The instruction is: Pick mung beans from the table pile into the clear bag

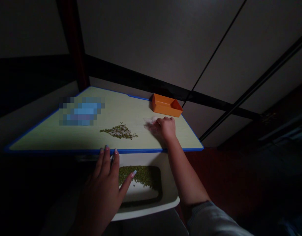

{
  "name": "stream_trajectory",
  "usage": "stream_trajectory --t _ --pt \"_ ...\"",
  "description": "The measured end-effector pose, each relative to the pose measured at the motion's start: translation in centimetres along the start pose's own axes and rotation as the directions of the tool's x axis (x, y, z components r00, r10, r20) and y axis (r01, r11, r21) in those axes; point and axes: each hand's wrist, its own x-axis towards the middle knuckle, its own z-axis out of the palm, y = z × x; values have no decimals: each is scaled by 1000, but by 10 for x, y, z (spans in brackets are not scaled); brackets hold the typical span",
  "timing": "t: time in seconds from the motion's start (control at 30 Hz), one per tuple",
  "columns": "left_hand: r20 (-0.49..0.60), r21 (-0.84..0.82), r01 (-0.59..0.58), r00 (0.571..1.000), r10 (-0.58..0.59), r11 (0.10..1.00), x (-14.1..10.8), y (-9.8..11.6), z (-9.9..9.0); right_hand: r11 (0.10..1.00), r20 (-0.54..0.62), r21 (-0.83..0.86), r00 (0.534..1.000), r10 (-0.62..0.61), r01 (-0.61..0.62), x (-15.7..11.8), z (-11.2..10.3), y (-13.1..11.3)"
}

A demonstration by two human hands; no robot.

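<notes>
My left hand [104, 183] is open, with its fingers stretched out and their tips at the table's blue front edge. Its thumb reaches over a white tub [141, 214] that holds green beans or similar small green grains [143, 173]. On the pale table top [72, 139], my right hand [167, 128] is closed, its fingers curled inward. Beside those fingertips lies a whitish, see-through patch [151, 123] too blurred to name. What the right fingers pinch, if anything, is hidden. A loose heap of green grains [120, 131] is spread on the table between the hands.
An orange open box [167, 106] stands at the back right of the table, just beyond my right hand. Toward the back left lies a blue, pixelated item [83, 111]. Pale panels [146, 42] rise behind the table. The surroundings are dark.
</notes>
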Motion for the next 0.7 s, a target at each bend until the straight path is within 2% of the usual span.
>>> stream_trajectory --t 0.2,0.5,0.7 --pt "-9 4 5 1000 -5 1000 -2 0 1 993 19 -71 996 93 -91 3 7 1" --pt "-22 28 -8 1000 8 1000 -1 1 0 979 -5 -74 982 188 -188 5 9 2" --pt "-29 37 -15 999 16 999 -1 1 0 974 -89 -43 971 220 -224 5 10 5"
